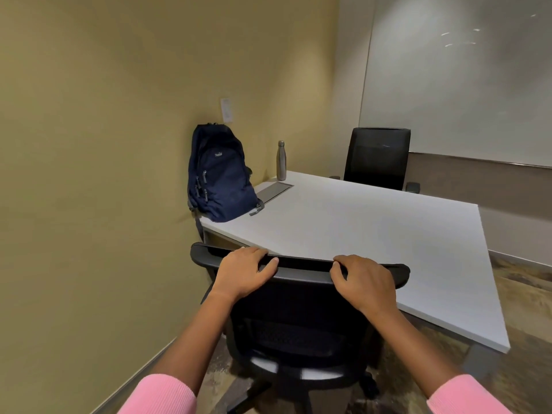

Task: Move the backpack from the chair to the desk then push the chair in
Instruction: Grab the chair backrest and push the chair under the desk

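While both hands grip chair (298, 294) top | backpack (219, 174) far on desk (373, 234)

Nothing here can be read with any certainty. The dark navy fabric backpack (219, 174), standing upright on the white bench (373, 234) against the wall, carries a small pale logo or brand mark high on its front panel, but the letters are too small and blurred to make out. A small white paper notice (226, 108) is fixed to the tan wall just above the backpack; it seems to bear faint printed lines, none of them legible.
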Demonstrator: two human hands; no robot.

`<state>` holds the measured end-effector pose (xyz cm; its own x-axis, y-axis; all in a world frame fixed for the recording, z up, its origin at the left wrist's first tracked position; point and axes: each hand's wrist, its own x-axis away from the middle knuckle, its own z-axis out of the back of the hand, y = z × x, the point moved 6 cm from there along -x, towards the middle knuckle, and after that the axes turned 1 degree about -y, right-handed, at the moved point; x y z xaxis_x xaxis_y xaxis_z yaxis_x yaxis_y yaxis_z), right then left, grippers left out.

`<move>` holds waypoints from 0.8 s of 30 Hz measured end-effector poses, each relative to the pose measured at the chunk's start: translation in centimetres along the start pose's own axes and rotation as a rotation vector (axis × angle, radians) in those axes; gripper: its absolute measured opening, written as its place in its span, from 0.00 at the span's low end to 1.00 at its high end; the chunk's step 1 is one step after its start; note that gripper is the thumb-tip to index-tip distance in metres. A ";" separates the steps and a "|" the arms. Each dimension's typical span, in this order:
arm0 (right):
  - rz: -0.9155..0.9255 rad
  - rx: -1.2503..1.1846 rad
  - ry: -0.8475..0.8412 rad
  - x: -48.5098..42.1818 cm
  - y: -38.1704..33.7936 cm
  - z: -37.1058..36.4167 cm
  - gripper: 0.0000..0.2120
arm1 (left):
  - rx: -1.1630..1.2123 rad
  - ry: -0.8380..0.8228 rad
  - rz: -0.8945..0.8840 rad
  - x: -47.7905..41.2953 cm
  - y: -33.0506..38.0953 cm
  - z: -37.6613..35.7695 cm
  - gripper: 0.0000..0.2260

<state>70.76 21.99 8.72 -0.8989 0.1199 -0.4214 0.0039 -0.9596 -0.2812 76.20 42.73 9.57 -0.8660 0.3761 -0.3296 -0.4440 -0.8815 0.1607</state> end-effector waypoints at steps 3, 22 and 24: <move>-0.038 0.024 0.022 -0.9 -1.7 -1.1 0.18 | 0.020 -0.022 -0.033 -1.5 -2.5 -0.3 0.25; -0.387 0.128 0.110 -2.1 -12.7 -5.5 0.18 | 0.177 -0.057 -0.330 -6.2 -13.9 -0.6 0.19; -0.402 0.139 0.118 -2.1 -13.7 -5.8 0.18 | 0.191 -0.053 -0.343 -6.4 -14.8 -0.4 0.18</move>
<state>75.16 36.34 8.42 -0.7606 0.5109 -0.4005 -0.4020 -0.8551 -0.3273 88.37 53.23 8.91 -0.6686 0.6581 -0.3464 -0.7399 -0.6353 0.2213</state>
